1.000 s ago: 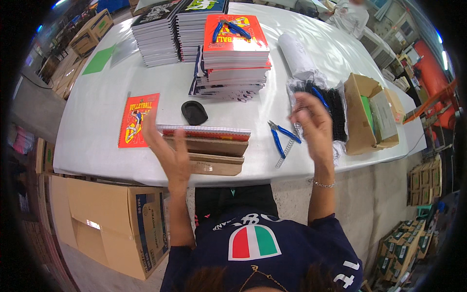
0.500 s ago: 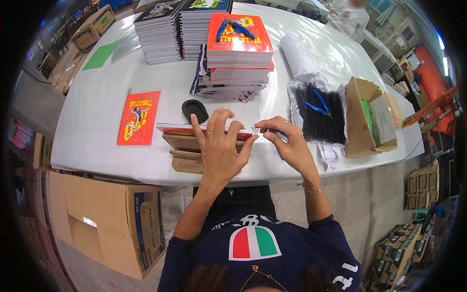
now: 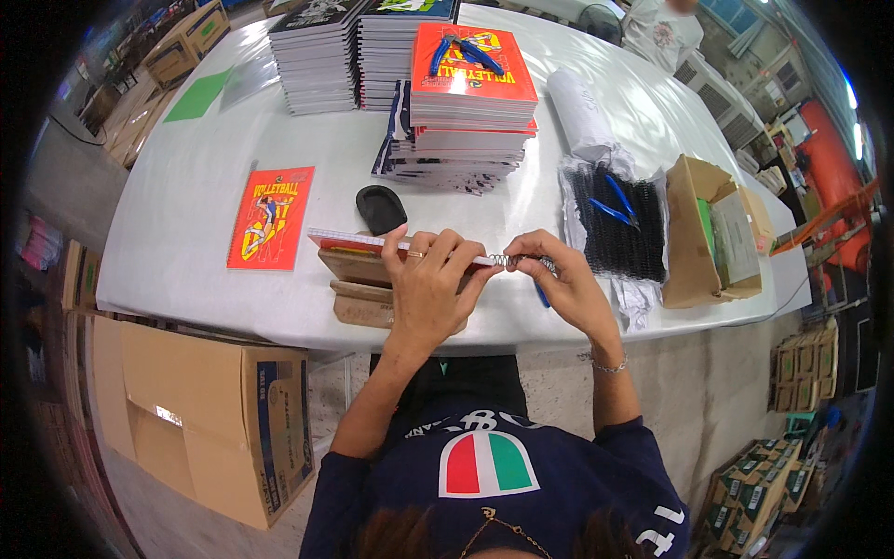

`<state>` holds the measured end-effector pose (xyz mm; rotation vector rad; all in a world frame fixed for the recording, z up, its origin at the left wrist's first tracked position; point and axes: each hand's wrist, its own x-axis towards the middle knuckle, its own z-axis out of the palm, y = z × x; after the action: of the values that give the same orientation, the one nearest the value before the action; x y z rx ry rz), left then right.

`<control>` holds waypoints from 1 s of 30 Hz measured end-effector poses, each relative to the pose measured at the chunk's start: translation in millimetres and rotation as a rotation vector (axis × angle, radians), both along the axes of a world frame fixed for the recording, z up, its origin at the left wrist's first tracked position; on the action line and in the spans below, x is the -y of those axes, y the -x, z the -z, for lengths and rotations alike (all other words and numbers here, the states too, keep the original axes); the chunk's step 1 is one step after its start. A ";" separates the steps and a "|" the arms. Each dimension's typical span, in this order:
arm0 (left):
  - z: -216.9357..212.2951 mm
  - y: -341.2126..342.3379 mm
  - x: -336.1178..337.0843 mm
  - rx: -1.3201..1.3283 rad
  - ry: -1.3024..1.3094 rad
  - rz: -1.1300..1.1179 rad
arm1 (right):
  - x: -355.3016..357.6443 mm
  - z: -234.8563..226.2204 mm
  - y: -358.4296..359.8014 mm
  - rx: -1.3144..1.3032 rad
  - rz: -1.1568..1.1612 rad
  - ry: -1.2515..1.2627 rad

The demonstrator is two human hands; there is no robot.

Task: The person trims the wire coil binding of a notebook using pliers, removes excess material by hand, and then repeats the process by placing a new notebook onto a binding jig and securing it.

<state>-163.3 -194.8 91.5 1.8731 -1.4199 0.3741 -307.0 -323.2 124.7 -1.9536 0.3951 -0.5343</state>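
My left hand (image 3: 431,279) grips a notebook (image 3: 346,241) standing on edge, its white pages and red cover showing beyond my fingers. The notebook rests against brown wooden blocks (image 3: 361,303). At its right end a metal spiral wire (image 3: 499,262) sticks out, and my right hand (image 3: 562,284) pinches it between thumb and fingers. Below the right hand peeks a blue handle (image 3: 543,296); the rest of that tool is hidden. Just behind my left hand sits a black oval dish-like piece (image 3: 380,209). A finished-looking red spiral notebook (image 3: 271,219) lies flat to the left.
Tall notebook stacks (image 3: 473,102) stand at the back, with blue cutting pliers (image 3: 466,56) on top. Right, more blue pliers (image 3: 615,200) lie on a pile of black spirals (image 3: 629,247), beside an open cardboard box (image 3: 694,238). A large carton (image 3: 200,410) stands left below the table.
My right hand has shifted slightly right along the spiral wire, still pinching it. A blue handle shows lower beneath that hand now. The whole view has tilted a little.
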 end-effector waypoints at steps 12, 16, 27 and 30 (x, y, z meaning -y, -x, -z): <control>5.9 1.0 -3.9 0.007 0.018 -0.012 | 1.7 -12.3 -0.7 -0.086 -0.110 0.393; 1.0 -2.7 -2.2 0.020 0.038 0.027 | -4.4 -14.6 -3.1 -0.147 -0.067 0.263; 17.1 -8.4 2.1 0.155 0.119 0.133 | 69.9 9.1 -106.5 -0.394 -0.583 0.478; 22.3 -10.5 0.4 0.142 0.142 0.132 | 65.3 55.8 -164.5 -0.251 -0.731 0.599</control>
<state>-152.8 -195.2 69.2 1.6572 -1.5599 0.5372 -142.5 -388.5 68.9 -2.5486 -0.3815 0.0927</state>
